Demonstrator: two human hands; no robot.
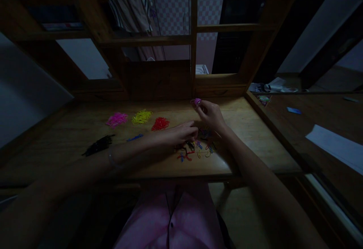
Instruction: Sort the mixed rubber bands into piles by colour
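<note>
On the wooden desk (pixel 249 143) lies a mixed heap of coloured paper clips (pixel 195 149) close to the front edge. My left hand (pixel 181 132) reaches over this heap with its fingers drawn together at the clips; what they pinch is hidden. My right hand (pixel 211 115) is raised a little behind the heap and pinches a pink clip (pixel 195 101) at its fingertips. To the left lie sorted piles: pink (pixel 117 119), yellow (pixel 141 117), red (pixel 160 124), a few blue clips (pixel 135 137) and a black pile (pixel 99 145).
A wooden shelf unit (pixel 159 79) rises at the back of the desk. To the right, a second wooden surface (pixel 320 128) carries white paper (pixel 336 147), a blue card (pixel 293 110) and some clutter at its far end. The scene is dim.
</note>
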